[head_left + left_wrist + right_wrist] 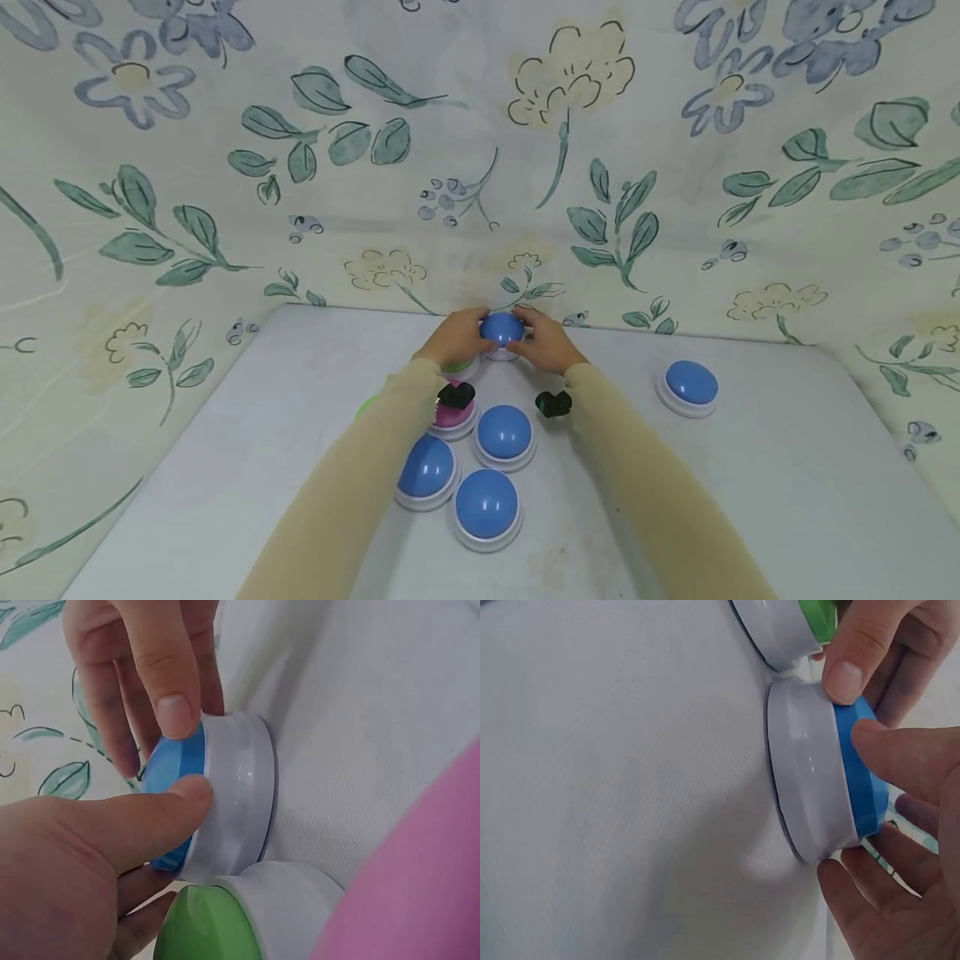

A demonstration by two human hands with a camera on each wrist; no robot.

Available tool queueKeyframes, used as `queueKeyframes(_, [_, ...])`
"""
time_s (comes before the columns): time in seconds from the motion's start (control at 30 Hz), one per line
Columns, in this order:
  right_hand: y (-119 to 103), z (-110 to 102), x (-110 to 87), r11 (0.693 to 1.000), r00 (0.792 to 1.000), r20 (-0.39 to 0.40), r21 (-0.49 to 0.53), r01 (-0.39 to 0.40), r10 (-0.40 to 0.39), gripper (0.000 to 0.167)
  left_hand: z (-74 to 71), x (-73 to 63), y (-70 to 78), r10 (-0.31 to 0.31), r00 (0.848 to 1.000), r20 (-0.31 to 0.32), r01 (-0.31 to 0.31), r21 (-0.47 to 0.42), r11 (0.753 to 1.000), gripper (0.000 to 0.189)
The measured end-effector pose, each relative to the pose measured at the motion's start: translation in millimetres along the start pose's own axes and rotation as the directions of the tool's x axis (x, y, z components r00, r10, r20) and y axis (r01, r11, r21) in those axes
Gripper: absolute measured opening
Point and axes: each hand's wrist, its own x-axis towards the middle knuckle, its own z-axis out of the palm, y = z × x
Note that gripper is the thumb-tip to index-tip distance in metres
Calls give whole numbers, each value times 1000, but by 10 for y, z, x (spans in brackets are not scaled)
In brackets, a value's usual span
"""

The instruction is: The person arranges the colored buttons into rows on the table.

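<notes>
At the table's far edge my left hand (455,335) and right hand (552,342) hold one blue dome button (502,330) between them, on a round white base. In the left wrist view the left thumb (161,814) lies against the blue dome's rim. The right hand's thumb (900,754) touches the dome, and its fingers curl round the far side in the right wrist view. The base appears to sit on the table. Next to it, nearly touching, is a green dome button (206,926), partly hidden by the left hand in the head view.
Nearer me stand a pink button (453,414) and several blue buttons (504,432) in a cluster. Another green button (367,406) is mostly behind the left sleeve. One blue button (692,383) stands apart at the right. Flowered cloth (465,150) rises behind the white table (780,467).
</notes>
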Motion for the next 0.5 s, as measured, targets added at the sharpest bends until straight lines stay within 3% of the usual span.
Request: queueKeyframes(0.5, [-13, 71, 22, 999, 1000, -12, -32, -18, 17, 66, 24, 60, -32, 57, 998, 20, -58, 44, 997, 65])
